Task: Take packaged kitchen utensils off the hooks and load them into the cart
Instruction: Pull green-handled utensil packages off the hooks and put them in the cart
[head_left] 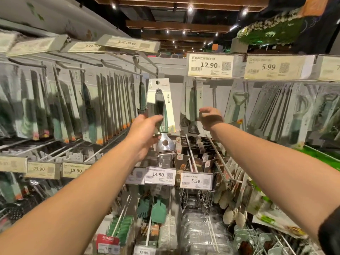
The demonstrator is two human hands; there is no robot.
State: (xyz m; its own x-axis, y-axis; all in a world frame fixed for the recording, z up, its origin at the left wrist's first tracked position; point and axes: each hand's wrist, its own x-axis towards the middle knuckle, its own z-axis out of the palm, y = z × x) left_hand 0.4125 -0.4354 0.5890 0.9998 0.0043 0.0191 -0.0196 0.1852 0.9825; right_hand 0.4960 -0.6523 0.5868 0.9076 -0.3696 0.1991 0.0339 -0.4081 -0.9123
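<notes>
At the hooks, our left hand [145, 133] grips the stiff, light carded peeler [161, 105] low by its handle; right hand [209, 116] loosely curled, empty.

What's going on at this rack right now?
A person faces a store's hook rack of carded kitchen utensils. The left hand grips a carded green-handled utensil, its hang hole clear of the hook. The right hand, fingers curled, reaches toward another green-handled pack. No cart is in view.
</notes>
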